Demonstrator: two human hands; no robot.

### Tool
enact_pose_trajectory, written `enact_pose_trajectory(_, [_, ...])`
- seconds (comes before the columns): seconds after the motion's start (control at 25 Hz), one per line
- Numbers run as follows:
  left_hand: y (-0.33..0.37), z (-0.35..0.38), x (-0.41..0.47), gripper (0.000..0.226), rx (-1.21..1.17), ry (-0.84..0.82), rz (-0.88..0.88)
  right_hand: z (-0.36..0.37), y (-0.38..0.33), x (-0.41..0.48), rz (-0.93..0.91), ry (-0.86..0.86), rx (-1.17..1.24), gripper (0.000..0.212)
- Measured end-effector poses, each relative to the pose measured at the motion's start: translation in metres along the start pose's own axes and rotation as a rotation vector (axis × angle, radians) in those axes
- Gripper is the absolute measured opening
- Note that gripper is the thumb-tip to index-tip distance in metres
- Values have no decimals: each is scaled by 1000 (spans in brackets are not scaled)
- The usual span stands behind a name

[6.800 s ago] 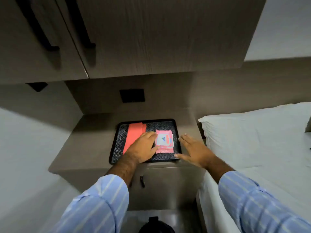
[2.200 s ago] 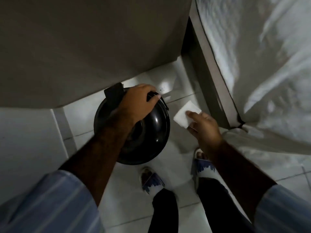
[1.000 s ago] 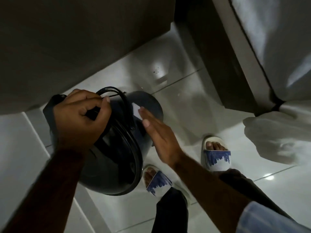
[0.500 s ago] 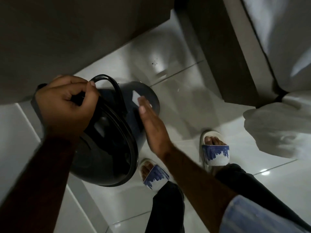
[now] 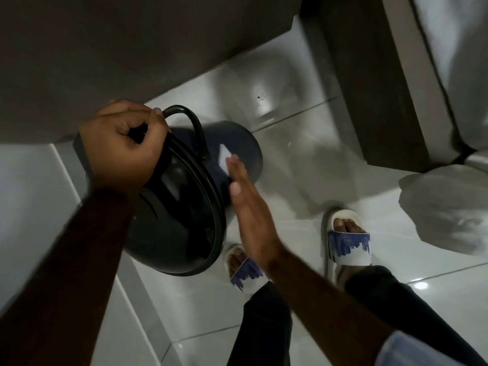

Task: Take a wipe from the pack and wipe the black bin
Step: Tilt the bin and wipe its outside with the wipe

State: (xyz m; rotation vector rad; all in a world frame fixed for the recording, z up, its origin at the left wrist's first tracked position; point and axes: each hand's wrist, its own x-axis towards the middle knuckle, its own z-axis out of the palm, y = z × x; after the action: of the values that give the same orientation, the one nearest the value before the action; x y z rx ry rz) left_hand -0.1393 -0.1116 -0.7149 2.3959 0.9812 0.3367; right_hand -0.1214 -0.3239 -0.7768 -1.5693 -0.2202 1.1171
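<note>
two bare hands work on a black bin (image 5: 184, 220) tilted over a glossy white tiled floor (image 5: 303, 159), seen from the head camera. the left hand (image 5: 124, 151) has its fingers curled tight around the bin's rim by the thin wire handle (image 5: 192, 122). the right hand (image 5: 250, 215), fingers straight and held together, presses a white wipe (image 5: 225, 158) flat against the bin's outer wall. two feet in white-and-blue slippers (image 5: 348, 244) stand just beside the bin, near a white bedsheet (image 5: 446, 212).
</note>
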Motion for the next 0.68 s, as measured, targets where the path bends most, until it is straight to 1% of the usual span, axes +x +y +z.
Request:
enact_pose_trajectory(0.08, [-3,-2,0,32,-15,-10,19,8,-11,-25,-136,-67,-75,57])
enact_pose_trajectory(0.16, [-5,-4,-4,32,-4,-22,40,6,-10,-32,-219,-110,-153,60])
enact_pose_trajectory(0.24, [-7,-5,-7,32,-6,-12,36,-2,-7,-10,-191,-101,-220,61])
enact_pose_trajectory(0.36, [-6,-2,-11,32,-8,-9,67,-12,-16,50,-39,-77,-241,61])
enact_pose_trajectory(0.44, [-4,0,-13,35,18,-29,74,-14,-22,66,-43,-90,-241,61])
enact_pose_trajectory(0.52, [-2,-2,-11,36,20,-26,62,-14,-18,49,-72,-103,-199,58])
enact_pose_trajectory(0.68, [-5,-2,-8,35,5,-20,28,-14,0,-25,-186,-96,-205,54])
